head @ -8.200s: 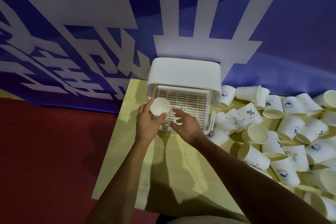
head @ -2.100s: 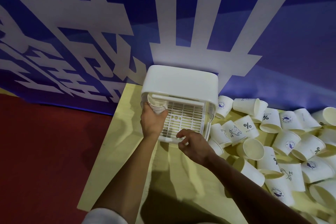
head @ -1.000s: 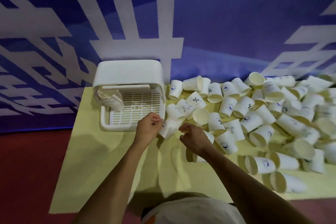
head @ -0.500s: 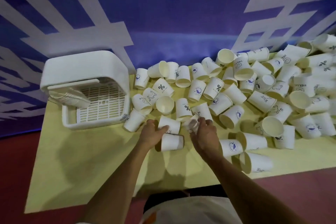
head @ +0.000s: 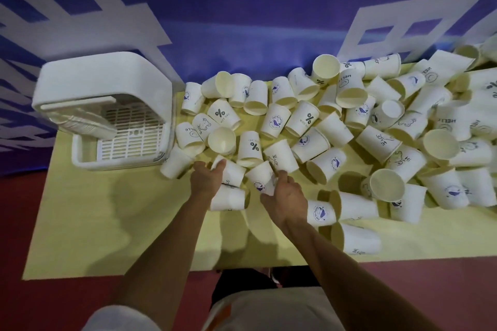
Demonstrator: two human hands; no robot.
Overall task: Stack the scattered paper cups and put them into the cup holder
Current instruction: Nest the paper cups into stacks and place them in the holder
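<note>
Several white paper cups [head: 333, 126] lie scattered on their sides over the yellow table, from the middle to the right. The white cup holder [head: 107, 80] stands at the left back, with a stack of cups [head: 83, 126] lying inside on its slotted tray. My left hand [head: 205, 180] closes over the end of a lying cup [head: 232, 173] at the near edge of the pile. Just right of it, my right hand [head: 286, 195] grips a cup with a blue logo [head: 261, 181], thumb and fingers around it. Another cup [head: 228, 199] lies between my wrists.
The yellow table [head: 121, 223] ends at a front edge near my body; red floor [head: 32, 303] lies beyond it on the left and in front. A blue-and-white banner [head: 242, 8] rises right behind the table. Cups are piled thickest at the far right [head: 443, 115].
I set the cup stack in the holder, then both hands and my view swung right to the pile. In the last half second the hands closed on two cups at its near edge.
</note>
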